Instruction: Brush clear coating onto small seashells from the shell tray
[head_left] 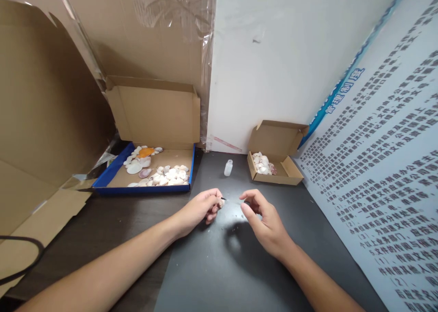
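Your left hand (200,208) is partly hiding a small, hard-to-identify object (221,204) at frame center as a poster (372,148) is running off the right edge.

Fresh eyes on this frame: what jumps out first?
Probably the blue-sided box at the left, lid up, with a bright orange piece among pale shells. Next, the big panel of printed text along the right side. Then, at centre, the left hand pinching a small shell-like piece, with the right hand apart from it, fingers curved.
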Tool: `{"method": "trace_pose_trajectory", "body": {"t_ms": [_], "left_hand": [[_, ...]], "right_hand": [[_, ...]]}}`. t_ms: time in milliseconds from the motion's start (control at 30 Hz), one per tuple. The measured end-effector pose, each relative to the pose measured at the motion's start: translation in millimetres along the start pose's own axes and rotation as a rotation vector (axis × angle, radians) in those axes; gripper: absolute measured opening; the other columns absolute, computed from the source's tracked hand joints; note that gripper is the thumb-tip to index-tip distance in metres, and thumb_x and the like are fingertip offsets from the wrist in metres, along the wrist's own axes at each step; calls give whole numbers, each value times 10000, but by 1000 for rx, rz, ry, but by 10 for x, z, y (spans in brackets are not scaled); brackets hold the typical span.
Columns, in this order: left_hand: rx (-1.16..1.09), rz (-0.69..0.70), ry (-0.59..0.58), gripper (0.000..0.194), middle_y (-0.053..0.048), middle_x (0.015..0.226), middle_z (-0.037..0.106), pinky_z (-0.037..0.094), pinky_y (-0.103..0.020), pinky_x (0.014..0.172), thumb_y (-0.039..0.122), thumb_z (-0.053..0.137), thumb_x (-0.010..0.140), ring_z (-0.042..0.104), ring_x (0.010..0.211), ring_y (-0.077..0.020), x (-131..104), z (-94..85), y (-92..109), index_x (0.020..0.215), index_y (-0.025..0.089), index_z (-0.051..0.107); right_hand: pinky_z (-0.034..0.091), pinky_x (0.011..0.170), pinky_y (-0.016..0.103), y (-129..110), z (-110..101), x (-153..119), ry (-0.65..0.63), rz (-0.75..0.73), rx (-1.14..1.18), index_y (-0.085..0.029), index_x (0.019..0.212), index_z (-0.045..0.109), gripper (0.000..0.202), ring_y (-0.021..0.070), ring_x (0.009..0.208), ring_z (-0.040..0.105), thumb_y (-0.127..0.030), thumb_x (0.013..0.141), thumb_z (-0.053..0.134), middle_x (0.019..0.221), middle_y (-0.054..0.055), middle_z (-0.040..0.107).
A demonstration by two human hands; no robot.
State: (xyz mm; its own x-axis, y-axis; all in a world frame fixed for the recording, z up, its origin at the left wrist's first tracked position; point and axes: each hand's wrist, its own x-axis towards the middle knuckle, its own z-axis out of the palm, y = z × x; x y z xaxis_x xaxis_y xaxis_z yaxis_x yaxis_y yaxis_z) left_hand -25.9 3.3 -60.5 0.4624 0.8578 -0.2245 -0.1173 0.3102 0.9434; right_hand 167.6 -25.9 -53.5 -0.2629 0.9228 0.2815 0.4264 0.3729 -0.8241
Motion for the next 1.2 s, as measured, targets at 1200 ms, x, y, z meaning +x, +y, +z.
{"method": "trace_pose_trajectory", "body": {"t_ms": [1200], "left_hand": [[11,9,-11,111,82,547,372,247,-203,428,260,505,799,310,421,-47,9,-10,-18,736,182,458]], "right_hand": [[362,552,235,-12,-11,-2,-43,-12,-44,-203,944,508,108,128,585,455,-301,923,468,647,-44,460]]}}
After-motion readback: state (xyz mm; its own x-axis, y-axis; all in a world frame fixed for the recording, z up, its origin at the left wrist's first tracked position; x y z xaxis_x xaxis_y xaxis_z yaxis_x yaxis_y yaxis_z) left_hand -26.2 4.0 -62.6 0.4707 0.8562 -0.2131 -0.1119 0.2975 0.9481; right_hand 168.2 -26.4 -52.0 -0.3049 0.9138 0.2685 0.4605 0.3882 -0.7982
